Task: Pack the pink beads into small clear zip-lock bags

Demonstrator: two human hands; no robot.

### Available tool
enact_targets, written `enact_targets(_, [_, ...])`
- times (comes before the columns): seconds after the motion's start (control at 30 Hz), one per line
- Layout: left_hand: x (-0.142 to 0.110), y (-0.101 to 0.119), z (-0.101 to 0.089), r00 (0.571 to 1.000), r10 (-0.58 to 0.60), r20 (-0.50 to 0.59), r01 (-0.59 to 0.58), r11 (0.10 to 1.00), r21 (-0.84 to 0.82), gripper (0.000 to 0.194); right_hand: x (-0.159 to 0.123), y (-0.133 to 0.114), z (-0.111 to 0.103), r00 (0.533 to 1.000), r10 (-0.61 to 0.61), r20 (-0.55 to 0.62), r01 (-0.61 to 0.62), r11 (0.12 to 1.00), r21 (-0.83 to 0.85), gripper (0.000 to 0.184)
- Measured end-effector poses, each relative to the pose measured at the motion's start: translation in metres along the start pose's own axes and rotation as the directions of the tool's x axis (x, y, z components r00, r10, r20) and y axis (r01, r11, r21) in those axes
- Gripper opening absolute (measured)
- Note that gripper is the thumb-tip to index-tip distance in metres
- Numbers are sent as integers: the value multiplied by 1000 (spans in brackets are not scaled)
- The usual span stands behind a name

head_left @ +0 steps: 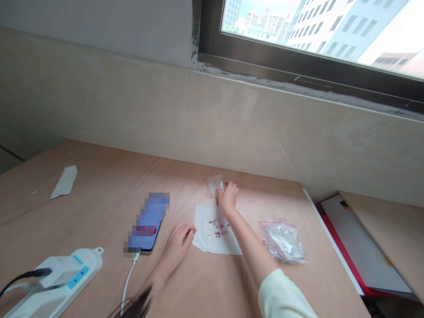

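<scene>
In the head view, a plywood table (99, 185) runs beneath a tiled sill and a window (318, 31). The right hand (228, 198), in a cream sleeve (281, 298), reaches past the far edge of a white paper sheet (205, 234). Its fingertips (221, 191) are pinched closed against a small clear plastic bag (214, 185), seemingly holding it, though how firmly cannot be told. The left hand (179, 243) lies open and relaxed on the table, just left of the sheet, gripping nothing. On the sheet sit small pink-and-silver parts (217, 227), their long axes running roughly left to right, just near of the right hand and about as close to the left. To the right lies a larger zip bag (283, 242) holding similar pink pieces. Farther left are a pixelated phone (145, 223) on a white cable (127, 278), a power strip (56, 282) and a folded white cloth (64, 182).
</scene>
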State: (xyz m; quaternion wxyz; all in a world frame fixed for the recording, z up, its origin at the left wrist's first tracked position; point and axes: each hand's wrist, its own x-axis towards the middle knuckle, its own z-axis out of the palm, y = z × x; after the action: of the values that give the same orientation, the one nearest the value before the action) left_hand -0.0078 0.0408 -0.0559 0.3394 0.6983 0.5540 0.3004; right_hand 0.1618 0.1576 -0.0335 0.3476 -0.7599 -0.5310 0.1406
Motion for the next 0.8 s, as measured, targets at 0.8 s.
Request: enact_targets(0.8, [6, 50, -11, 981, -138, 136, 180, 910, -375, 23, -112, 49, -135, 911, -399, -102, 394, 917, -60, 15])
